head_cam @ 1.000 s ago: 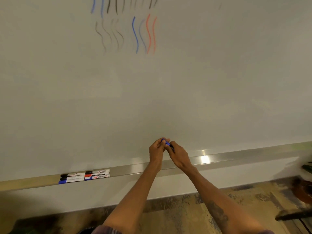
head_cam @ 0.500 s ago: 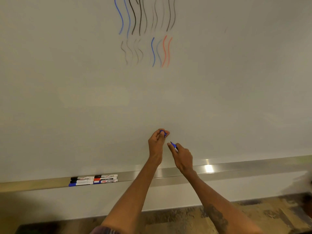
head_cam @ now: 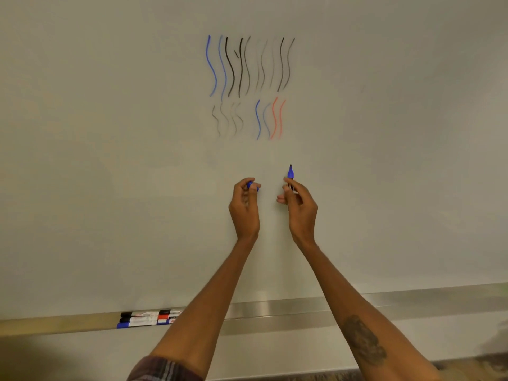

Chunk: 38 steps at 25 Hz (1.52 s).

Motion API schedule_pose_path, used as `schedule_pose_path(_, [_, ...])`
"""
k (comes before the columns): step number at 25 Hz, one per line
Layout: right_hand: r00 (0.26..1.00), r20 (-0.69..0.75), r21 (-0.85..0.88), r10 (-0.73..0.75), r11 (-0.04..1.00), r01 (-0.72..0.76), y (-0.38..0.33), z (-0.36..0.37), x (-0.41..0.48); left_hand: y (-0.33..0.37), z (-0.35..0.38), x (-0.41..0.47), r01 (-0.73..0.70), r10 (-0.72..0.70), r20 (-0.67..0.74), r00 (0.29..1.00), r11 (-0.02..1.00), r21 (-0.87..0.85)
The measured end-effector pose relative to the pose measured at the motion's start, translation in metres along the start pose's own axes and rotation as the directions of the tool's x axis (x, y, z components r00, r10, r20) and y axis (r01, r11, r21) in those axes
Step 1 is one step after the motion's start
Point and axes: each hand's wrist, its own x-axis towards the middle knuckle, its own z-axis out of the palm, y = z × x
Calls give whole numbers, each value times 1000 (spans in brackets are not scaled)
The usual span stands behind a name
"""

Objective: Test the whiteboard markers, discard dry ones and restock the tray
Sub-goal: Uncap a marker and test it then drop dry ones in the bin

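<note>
- Cap just pulled off: our left hand (head_cam: 244,209) pinches the blue cap (head_cam: 251,185), our right hand (head_cam: 300,206) grips the uncapped blue marker (head_cam: 290,173).
- We judge a test stroke comes next.

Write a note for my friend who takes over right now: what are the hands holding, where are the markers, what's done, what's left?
Left hand: pinches the blue cap.
Right hand: holds the uncapped blue marker, tip up, in front of the whiteboard.
Tray: a few markers lie at its left end.
Done: cap off; blue, black and red test lines are on the board.
Left: draw a line with this marker, recap it, then tray it, or discard it if dry. No bin or spare markers in view.
</note>
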Motion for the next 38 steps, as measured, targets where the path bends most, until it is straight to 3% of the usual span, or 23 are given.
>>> schedule_pose_path(5, [1000,-29,248,6,969,1,-39,14,33,28,-4,40,-268,275,-43,961,957,111])
schedule_pose_path(12, [999,-35,461,32,887,-12,-74,24,64,58,-15,95,-373,383,-61,922,918,132])
schedule_pose_path(17, [993,-94,400,-76,910,108,-81,21,81,72,-27,144,-486,493,-8,870,861,153])
schedule_pose_path(27, [950,-170,139,-263,948,287,-81,23,99,57,-26,162,-535,547,15,837,811,236])
schedule_pose_path(38, [875,-129,-203,-466,877,437,-69,20,98,60,-29,160,-526,534,36,845,816,240])
